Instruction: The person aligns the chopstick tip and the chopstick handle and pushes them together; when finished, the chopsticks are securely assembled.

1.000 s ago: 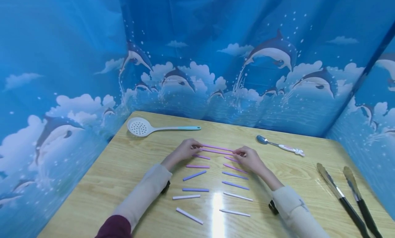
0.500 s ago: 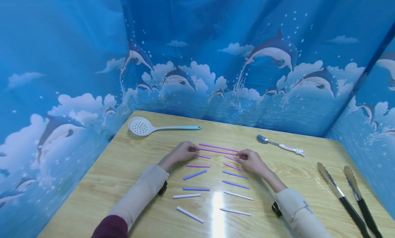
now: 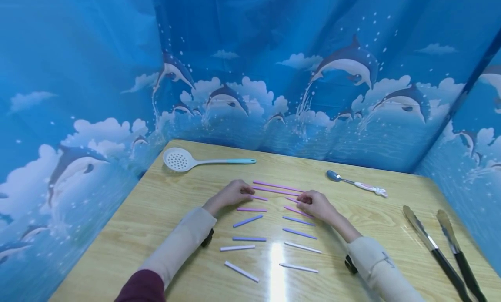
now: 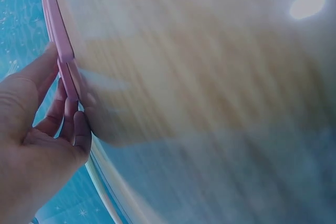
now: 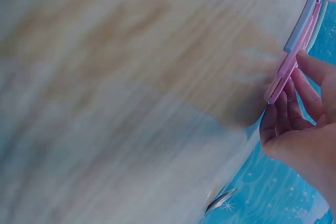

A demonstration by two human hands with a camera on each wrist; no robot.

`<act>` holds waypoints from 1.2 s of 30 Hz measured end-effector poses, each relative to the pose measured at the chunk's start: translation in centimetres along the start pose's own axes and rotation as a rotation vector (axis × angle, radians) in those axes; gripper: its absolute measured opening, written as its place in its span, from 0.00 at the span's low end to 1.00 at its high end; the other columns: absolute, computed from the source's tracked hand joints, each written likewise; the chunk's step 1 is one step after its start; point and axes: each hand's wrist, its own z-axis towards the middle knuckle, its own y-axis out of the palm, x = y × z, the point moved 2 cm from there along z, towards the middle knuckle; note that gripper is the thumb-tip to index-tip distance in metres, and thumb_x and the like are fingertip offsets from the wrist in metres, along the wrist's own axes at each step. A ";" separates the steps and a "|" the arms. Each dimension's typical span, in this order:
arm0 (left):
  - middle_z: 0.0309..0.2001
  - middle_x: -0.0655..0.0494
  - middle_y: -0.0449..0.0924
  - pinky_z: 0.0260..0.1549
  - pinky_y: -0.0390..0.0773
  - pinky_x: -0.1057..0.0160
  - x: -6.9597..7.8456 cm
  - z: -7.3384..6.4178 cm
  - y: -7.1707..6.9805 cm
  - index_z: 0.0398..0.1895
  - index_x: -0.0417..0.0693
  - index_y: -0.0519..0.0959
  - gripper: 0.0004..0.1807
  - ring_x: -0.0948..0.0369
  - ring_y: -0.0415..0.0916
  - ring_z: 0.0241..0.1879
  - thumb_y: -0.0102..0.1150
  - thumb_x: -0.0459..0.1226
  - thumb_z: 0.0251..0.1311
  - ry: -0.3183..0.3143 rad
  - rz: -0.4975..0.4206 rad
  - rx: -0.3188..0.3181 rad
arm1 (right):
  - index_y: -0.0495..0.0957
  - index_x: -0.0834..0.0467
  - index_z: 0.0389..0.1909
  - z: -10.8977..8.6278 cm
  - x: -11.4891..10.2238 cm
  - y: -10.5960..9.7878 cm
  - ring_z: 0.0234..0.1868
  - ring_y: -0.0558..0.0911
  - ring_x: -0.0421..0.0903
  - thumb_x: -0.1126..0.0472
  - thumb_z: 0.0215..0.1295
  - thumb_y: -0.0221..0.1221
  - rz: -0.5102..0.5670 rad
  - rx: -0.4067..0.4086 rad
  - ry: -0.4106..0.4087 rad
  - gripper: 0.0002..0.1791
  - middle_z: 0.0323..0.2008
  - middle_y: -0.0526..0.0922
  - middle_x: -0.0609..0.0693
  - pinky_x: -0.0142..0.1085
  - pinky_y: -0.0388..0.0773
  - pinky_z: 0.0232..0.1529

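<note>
Several thin sticks lie in two columns on the table, with pink ones at the far end, then blue, then white nearest. My left hand (image 3: 235, 192) pinches the outer end of a short pink stick (image 3: 260, 198) in the left column. Across from it, my right hand (image 3: 316, 204) has thumb and fingertips at the outer end of another short pink stick (image 3: 291, 200). Just beyond run two long pink lines of stick (image 3: 275, 190). In the left wrist view, the thumb (image 4: 47, 59) overlaps the pink sticks; in the right wrist view, the fingertips (image 5: 286, 98) lie behind a pink stick's end.
A slotted skimmer (image 3: 178, 159) lies at the back left of the wooden table (image 3: 156, 215). At the back right is a spoon (image 3: 364, 186), and black-handled tongs (image 3: 438, 254) lie at the right edge. A dolphin-print curtain (image 3: 250, 75) surrounds the table.
Both hands have drawn apart from the ends of the nearer long pink line, uncovering them. They have come slightly nearer, to the outer ends of the short pink sticks. The other sticks stay in place.
</note>
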 end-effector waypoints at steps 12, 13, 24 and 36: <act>0.38 0.48 0.83 0.45 0.75 0.60 0.1 0.1 0.1 0.42 0.38 0.83 0.09 0.55 0.76 0.40 0.60 0.32 0.60 0.075 0.101 -0.024 | 0.81 0.67 0.36 0.1 0.3 0.1 0.31 0.75 0.42 0.70 0.60 0.60 -0.065 0.033 -0.071 0.05 0.29 0.79 0.52 0.31 0.75 0.31; 0.38 0.49 0.83 0.45 0.75 0.61 0.0 0.1 0.1 0.42 0.38 0.83 0.09 0.55 0.76 0.40 0.60 0.32 0.60 0.077 0.103 -0.027 | 0.81 0.67 0.35 0.1 0.3 0.1 0.31 0.75 0.42 0.70 0.60 0.60 -0.065 0.031 -0.070 0.05 0.29 0.79 0.52 0.31 0.74 0.31; 0.37 0.50 0.83 0.46 0.75 0.61 -0.2 0.3 0.2 0.41 0.40 0.83 0.08 0.57 0.76 0.40 0.59 0.31 0.60 0.054 0.089 -0.040 | 0.81 0.66 0.35 0.0 0.2 0.1 0.31 0.75 0.42 0.70 0.60 0.59 -0.062 0.023 -0.061 0.05 0.30 0.79 0.52 0.31 0.74 0.31; 0.40 0.50 0.84 0.49 0.77 0.61 0.6 0.4 0.4 0.43 0.41 0.82 0.09 0.56 0.79 0.44 0.59 0.32 0.61 -0.011 0.017 0.004 | 0.82 0.66 0.37 -0.2 0.0 -0.3 0.33 0.76 0.44 0.68 0.61 0.60 -0.034 0.071 -0.051 0.06 0.32 0.80 0.53 0.33 0.76 0.35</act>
